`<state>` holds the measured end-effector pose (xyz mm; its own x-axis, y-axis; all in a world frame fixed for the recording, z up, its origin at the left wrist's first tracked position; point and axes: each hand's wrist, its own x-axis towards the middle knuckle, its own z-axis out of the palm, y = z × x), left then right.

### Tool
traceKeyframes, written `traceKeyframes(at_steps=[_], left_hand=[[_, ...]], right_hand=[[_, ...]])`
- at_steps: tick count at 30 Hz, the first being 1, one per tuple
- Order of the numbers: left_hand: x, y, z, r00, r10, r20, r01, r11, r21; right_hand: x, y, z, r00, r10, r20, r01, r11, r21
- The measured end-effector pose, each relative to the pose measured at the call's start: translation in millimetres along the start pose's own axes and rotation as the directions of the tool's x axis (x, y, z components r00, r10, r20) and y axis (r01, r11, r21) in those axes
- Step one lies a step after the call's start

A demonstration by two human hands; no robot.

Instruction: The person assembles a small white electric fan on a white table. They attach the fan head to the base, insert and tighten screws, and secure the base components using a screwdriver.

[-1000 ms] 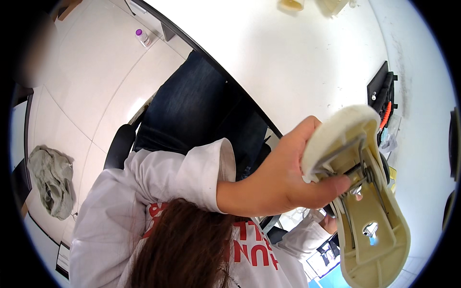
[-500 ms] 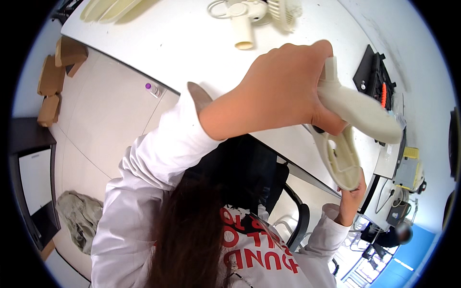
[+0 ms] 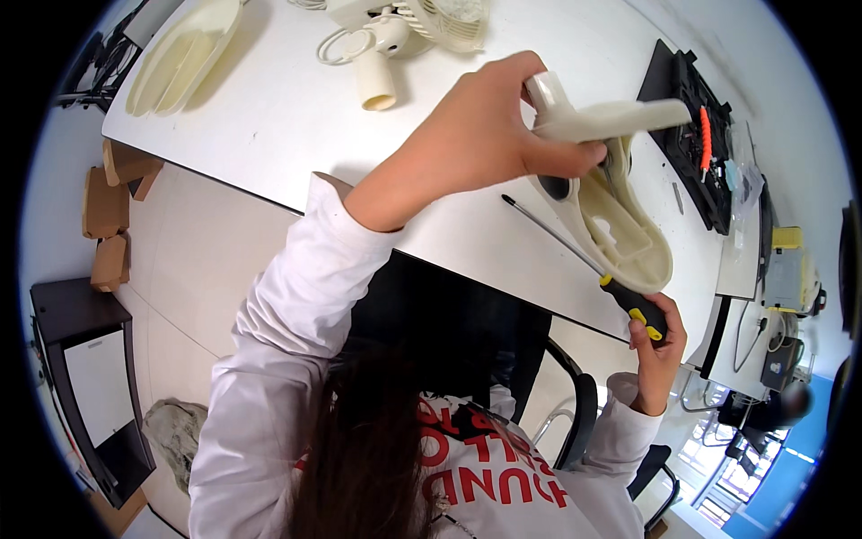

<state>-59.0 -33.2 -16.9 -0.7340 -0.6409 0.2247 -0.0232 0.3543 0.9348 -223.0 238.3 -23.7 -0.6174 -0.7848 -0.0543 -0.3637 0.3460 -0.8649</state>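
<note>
My left hand [image 3: 489, 126] is closed around a cream plastic housing [image 3: 663, 260], held above the table. Its hollow, ribbed inside shows below my fingers. A flatter cream plastic piece [image 3: 633, 119] sticks out to the right above it, beside my thumb; whether the two are joined is hidden. Lower right, my right hand [image 3: 662, 346] grips the black and yellow handle of a screwdriver [image 3: 620, 296]. Its thin metal shaft points up and left, passing close by the housing's lower rim; contact cannot be made out.
Farther back on the white table [image 3: 287, 99] are a cream fan-like part with a tube [image 3: 373, 83], a slatted grille [image 3: 462, 27] and an oval cream shell [image 3: 180, 76]. A black tool case [image 3: 687, 117] with an orange-handled tool lies right. Cardboard boxes [image 3: 106, 202] stand left.
My left hand and the housing have shifted up and left, and the flatter piece has tilted level. The screwdriver in my right hand, hidden before, now shows. The whole view has also shifted.
</note>
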Motion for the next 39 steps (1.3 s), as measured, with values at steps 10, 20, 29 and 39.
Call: traceKeyframes(at_steps=[10, 20, 29, 39], left_hand=[[15.0, -16.0, 10.2, 0.972, -0.227, -0.056, 0.113, 0.667, -0.736], [16.4, -12.5, 44.4, 0.881, -0.276, 0.384, 0.468, 0.384, -0.796], [27.4, 9.7, 112.0, 0.846, -0.274, 0.457, 0.527, 0.306, -0.793], [35.0, -2.7, 124.5, 0.853, -0.322, 0.41, 0.491, 0.234, -0.839]], right_hand=[[-9.6, 13.3, -31.0, 0.999, -0.004, -0.043, 0.004, 1.0, 0.014], [-61.3, 27.2, -60.6, 0.966, -0.116, -0.23, 0.061, 0.971, -0.23], [-89.3, 61.0, -72.7, 0.91, 0.016, -0.415, -0.074, 0.99, -0.123], [-64.9, 71.6, -62.9, 0.877, -0.017, -0.48, -0.065, 0.986, -0.153]])
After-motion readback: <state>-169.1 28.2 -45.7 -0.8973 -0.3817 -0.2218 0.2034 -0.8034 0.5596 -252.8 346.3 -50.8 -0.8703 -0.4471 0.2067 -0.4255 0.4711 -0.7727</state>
